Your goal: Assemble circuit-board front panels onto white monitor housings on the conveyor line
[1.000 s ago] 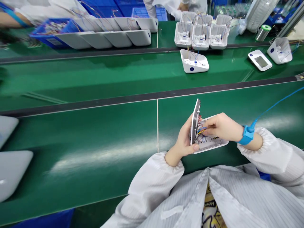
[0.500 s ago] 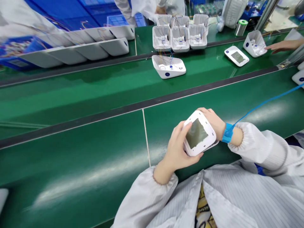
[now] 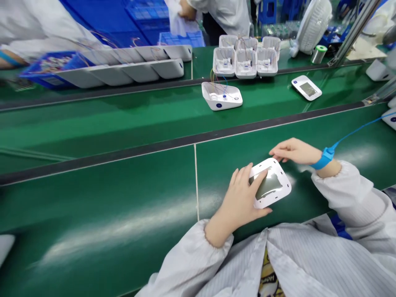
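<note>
My left hand (image 3: pixel 239 196) is wrapped over the left side of a white panel with a grey display window (image 3: pixel 284 187), low over the green bench. Its index finger lies across the window, and the other fingers and thumb hold the edges. Just beyond the panel's upper corner is my right hand (image 3: pixel 295 151), its fingers loosely bent with nothing visible in them. A blue wrist strap (image 3: pixel 326 158) with a cord circles my right wrist. The panel's underside is hidden.
Ahead, a white housing with wires (image 3: pixel 221 99) and another display panel (image 3: pixel 307 88) lie on the green belt (image 3: pixel 148 117). Behind stand several open housings (image 3: pixel 245 66), a row of white shells (image 3: pixel 123 74), a blue parts bin (image 3: pixel 55 70), a solder spool (image 3: pixel 319 54) and a fan (image 3: pixel 314 27).
My right hand has come off the panel toward the right. The panel is turned and lower in my left hand. At the far right, the co-worker's hand is gone and the housing there has shifted right.
</note>
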A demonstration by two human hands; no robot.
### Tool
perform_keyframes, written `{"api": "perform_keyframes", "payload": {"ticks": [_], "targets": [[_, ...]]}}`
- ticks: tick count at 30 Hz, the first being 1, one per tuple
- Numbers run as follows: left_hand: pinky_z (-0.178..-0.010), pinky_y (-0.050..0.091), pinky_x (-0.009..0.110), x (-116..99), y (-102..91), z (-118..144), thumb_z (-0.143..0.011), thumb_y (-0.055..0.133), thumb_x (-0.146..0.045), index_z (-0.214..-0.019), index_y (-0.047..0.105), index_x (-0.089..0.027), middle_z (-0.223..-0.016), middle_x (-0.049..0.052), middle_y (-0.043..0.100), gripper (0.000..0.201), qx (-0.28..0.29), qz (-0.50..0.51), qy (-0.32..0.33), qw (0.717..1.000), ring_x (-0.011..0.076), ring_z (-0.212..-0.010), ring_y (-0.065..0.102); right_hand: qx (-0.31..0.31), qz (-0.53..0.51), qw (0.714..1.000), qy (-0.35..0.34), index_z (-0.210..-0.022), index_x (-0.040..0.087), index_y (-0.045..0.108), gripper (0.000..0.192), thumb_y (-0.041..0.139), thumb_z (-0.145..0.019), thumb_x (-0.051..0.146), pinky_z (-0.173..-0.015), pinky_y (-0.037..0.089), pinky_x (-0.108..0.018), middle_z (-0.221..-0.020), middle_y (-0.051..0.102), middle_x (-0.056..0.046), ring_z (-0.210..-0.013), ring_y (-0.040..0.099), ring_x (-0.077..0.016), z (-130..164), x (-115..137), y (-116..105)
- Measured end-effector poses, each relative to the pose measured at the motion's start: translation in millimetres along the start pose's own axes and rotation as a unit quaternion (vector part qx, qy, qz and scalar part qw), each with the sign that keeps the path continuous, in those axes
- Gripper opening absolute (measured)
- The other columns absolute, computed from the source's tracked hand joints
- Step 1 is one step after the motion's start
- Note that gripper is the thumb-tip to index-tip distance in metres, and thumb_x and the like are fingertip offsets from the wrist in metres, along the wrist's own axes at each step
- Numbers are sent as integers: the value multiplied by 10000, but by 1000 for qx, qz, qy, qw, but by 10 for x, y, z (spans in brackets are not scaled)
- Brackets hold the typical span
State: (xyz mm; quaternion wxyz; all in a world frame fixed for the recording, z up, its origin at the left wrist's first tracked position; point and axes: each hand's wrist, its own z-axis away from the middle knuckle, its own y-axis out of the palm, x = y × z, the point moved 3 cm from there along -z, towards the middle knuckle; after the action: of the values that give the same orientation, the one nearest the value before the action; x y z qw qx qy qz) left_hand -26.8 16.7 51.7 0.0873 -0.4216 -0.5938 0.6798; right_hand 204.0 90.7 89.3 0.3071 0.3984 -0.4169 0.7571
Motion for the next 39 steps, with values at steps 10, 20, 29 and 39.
{"api": "perform_keyframes", "payload": {"ticks": [10,20,29,39], "targets": [[-1027,330,639,-40,11,-9,-571,810,-556,-1539,281,-272,-1557,230,293,1139,-10,35,-19,999,473,-1297,403,-69,414,902,-100,-1232,101,666,341,578,-927,227,-941,484,-333,-1191,714,-140,-1073,665,-241,-1474,726,91],[-1034,339,610,-30,52,-2,-513,844,-519,-1534,286,-271,-1578,227,270,1190,-32,34,-72,996,459,-1312,402,-146,502,846,-101,-1105,122,636,252,589,-928,296,-819,452,-340,-1097,713,-158,-1005,650,-275,-2332,953,368],[-1009,352,607,-39,67,-15,-591,793,-569,-1541,279,-270,-1570,238,287,1121,-63,-8,-111,992,461,-1294,422,-319,521,791,-12,-766,149,615,309,426,-936,325,-608,337,-325,-737,678,-144,-714,628,-259,-166,-361,-92],[-901,439,603,-246,227,69,-689,739,-637,-1543,259,-119,-1537,348,258,1108,-132,-102,-217,962,500,-1236,472,-307,189,927,-105,-1343,208,537,455,560,-939,416,-789,566,-400,-1225,673,-139,-1028,672,-270,635,-439,691]]}}
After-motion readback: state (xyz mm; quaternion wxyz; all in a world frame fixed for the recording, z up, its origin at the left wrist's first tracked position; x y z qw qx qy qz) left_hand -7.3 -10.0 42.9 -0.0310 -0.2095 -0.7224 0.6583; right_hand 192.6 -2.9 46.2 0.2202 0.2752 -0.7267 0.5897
